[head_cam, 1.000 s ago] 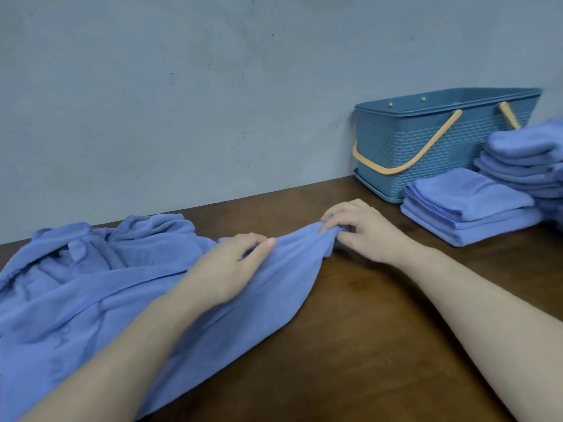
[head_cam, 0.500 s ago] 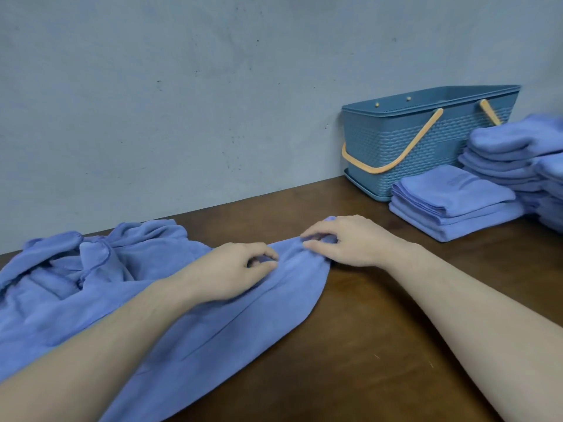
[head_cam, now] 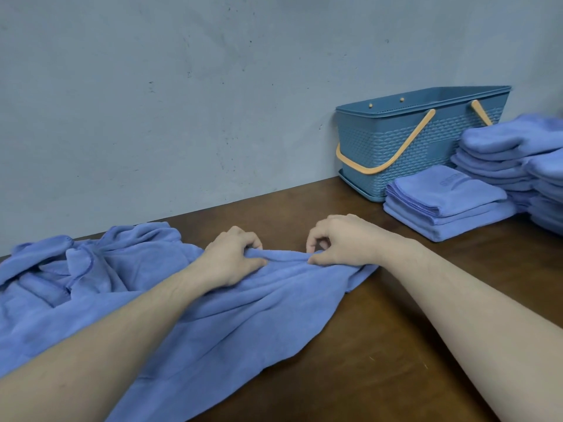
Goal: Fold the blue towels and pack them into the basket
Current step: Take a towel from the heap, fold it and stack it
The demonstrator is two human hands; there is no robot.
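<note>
- Pinching the far edge of an unfolded blue towel [head_cam: 243, 315], the left hand [head_cam: 233, 258] and the right hand [head_cam: 338, 242] sit close together at centre frame, each with curled fingers grasping the cloth.
- That towel sprawls from centre toward lower left over the brown counter [head_cam: 380, 345], its left part overlapping a rumpled heap of towels [head_cam: 76, 263] at mid left.
- At upper right the basket [head_cam: 420, 141] stands against the wall, with a folded stack [head_cam: 444, 202] just in front and a taller pile [head_cam: 511, 156] at the right edge.
- Risk, as I judge it: lifting now could drag the heap along, since the cloths overlap.
- With both grips so near, the corners may droop, giving a crooked fold.
</note>
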